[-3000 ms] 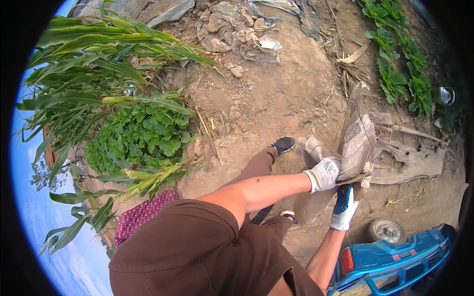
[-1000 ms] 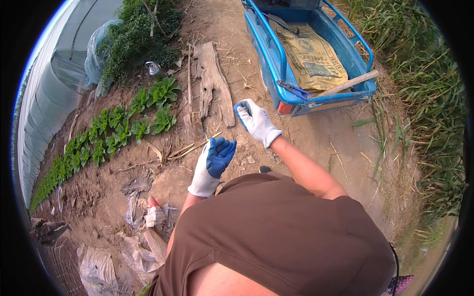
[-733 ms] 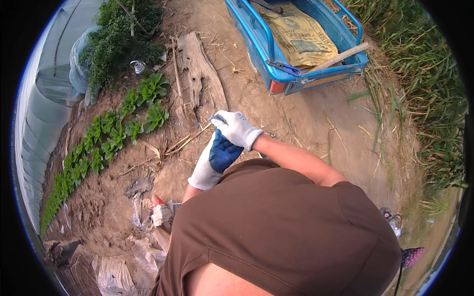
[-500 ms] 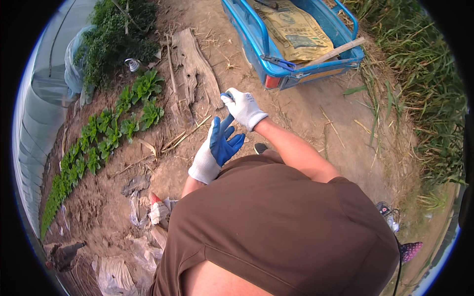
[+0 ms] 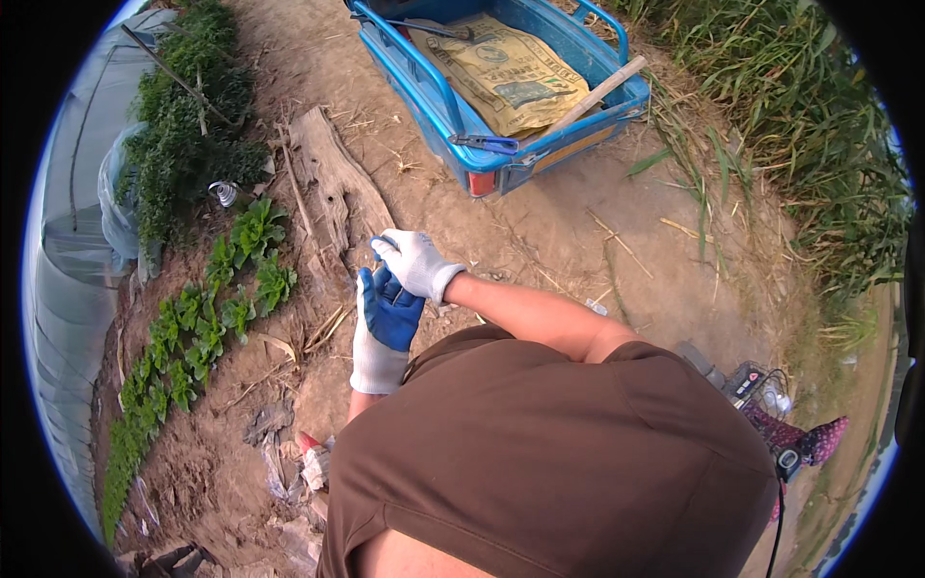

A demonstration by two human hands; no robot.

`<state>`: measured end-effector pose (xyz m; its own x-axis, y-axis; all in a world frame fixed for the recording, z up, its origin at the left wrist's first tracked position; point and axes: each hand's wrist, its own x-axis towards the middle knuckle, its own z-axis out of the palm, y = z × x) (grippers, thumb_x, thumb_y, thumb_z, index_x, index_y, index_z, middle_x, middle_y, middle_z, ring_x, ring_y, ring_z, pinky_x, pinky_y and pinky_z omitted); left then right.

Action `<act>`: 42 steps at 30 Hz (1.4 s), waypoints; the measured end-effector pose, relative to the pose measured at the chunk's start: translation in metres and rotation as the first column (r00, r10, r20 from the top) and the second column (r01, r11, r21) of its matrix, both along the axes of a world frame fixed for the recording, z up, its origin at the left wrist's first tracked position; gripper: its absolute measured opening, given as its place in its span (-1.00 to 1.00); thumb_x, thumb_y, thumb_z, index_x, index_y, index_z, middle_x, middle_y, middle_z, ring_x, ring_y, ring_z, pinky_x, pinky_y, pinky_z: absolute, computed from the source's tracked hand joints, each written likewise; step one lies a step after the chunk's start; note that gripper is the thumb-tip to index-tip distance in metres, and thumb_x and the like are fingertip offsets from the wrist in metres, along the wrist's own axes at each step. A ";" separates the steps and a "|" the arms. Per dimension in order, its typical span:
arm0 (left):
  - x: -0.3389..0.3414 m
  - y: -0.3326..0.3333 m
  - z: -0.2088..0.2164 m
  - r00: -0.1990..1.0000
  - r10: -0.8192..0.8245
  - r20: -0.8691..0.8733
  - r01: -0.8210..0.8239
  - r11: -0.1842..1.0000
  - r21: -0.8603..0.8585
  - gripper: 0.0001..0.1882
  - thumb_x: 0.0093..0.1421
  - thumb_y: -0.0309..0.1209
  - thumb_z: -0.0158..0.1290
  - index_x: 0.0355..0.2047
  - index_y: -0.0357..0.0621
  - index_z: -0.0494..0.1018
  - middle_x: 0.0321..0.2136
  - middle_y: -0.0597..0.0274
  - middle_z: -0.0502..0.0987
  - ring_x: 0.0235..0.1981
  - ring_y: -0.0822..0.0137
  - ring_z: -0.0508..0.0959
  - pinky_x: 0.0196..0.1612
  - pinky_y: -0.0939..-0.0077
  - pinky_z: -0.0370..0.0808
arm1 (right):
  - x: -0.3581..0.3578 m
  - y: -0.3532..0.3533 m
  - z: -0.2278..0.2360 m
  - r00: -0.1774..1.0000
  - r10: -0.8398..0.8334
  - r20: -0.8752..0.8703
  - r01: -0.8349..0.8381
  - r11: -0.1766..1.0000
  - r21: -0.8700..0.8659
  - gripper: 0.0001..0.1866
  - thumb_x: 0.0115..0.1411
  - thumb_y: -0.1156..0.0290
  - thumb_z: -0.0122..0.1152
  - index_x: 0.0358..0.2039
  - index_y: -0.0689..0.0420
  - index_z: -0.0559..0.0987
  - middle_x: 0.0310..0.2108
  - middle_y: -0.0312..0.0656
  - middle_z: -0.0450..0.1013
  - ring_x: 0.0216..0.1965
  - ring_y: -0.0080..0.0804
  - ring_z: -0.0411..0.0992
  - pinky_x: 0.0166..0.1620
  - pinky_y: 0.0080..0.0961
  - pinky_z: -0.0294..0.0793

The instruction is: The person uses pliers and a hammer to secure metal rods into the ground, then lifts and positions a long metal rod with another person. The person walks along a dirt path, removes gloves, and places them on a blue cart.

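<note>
Both hands wear white knit work gloves with blue-coated palms. My left hand (image 5: pixel 387 323) is raised in front of my body with its blue palm showing, thumb up and fingers partly stretched; it holds nothing I can see. Across its fingertips lies my right hand (image 5: pixel 416 263), back of the glove upward, fingers closed on a fingertip of the left glove. The right hand hides part of the left fingers.
Ahead stands a blue cart bed (image 5: pixel 453 120) holding a yellow sack (image 5: pixel 511 82) and a wooden stick (image 5: pixel 593 96); blue-handled pliers (image 5: pixel 485 144) rest on its rim. A weathered plank (image 5: pixel 337 178) lies left of it. Leafy plants (image 5: pixel 207 332) grow beside plastic sheeting (image 5: pixel 67 260).
The view has shifted, so the cart and plank appear further left. My right hand has come down closer over the left fingers, and the left fingers are less spread.
</note>
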<state>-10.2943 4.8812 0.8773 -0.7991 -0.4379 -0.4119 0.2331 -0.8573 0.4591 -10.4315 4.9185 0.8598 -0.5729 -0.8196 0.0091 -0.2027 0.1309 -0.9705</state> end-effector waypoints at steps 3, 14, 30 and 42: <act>-0.016 0.009 0.014 0.983 -0.086 -0.160 0.079 0.996 -0.047 -0.28 0.55 0.09 -0.26 0.47 -0.20 0.11 0.44 0.02 0.24 0.48 0.18 0.20 0.53 0.26 0.09 | -0.023 -0.005 -0.012 0.997 -0.063 -0.045 0.063 0.998 0.005 -0.66 0.41 0.17 0.13 -0.29 0.21 0.60 -0.38 0.19 0.56 -0.27 0.22 0.55 -0.22 -0.06 0.50; -0.011 -0.008 0.036 0.969 -0.093 -0.228 0.093 0.996 -0.011 -0.13 0.30 0.11 0.10 0.43 -0.19 0.18 0.33 -0.06 0.38 0.39 0.09 0.34 0.50 0.15 0.14 | -0.140 -0.018 -0.004 0.885 -0.341 -0.318 0.348 0.937 -0.036 -0.63 0.45 0.15 0.16 -0.27 0.24 0.64 -0.52 -0.20 0.52 -0.50 -0.41 0.53 -0.38 -0.42 0.50; 0.040 -0.027 0.021 0.943 0.297 0.150 -0.219 0.893 -0.393 -0.33 0.55 0.07 -0.23 0.20 -0.40 0.35 0.08 -0.05 0.55 0.06 0.11 0.63 0.08 0.14 0.64 | -0.014 0.020 0.058 0.153 0.320 0.935 -0.122 0.945 -0.304 -0.09 0.42 -0.33 -0.07 0.22 0.42 0.41 0.13 0.19 0.47 0.17 0.01 0.48 0.31 0.01 0.43; 0.058 -0.017 -0.006 0.673 0.708 0.213 0.371 -0.073 -0.926 -0.70 0.41 -0.19 0.08 -0.42 -0.10 0.45 -0.59 -0.06 0.53 -0.49 -0.18 0.59 -0.43 -0.01 0.53 | 0.042 0.031 0.008 -0.288 0.353 0.890 -0.259 0.866 -0.428 -0.36 0.54 -0.11 -0.22 0.32 0.15 0.37 0.37 -0.12 0.31 0.40 -0.26 0.24 0.48 -0.04 0.12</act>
